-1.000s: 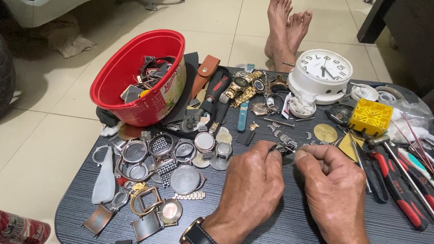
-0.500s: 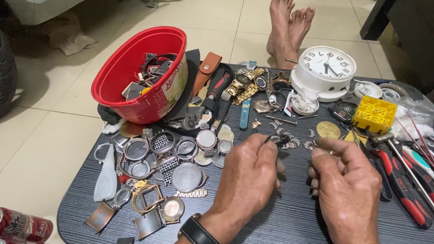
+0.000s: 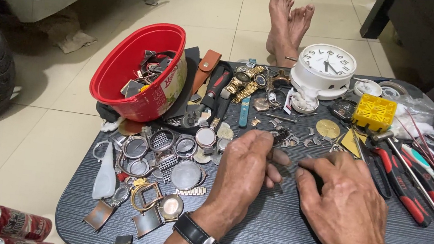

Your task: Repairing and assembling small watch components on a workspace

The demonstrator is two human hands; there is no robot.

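Since the earlier frame we had lowered both hands: our left hand (image 3: 244,170) and right hand (image 3: 348,203) lay curled, knuckles up, grip unclear, with loose metal links (image 3: 284,138) at twelve o'clock on the tabletop (image 3: 280,234), within reach.

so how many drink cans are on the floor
2, both at the table's front left corner: one red can lying on its side, and a second just below it, mostly cut off. More may lie out of frame.

Glossy red plastic bowl (image 3: 139,72), matt woodgrain table (image 3: 281,231)
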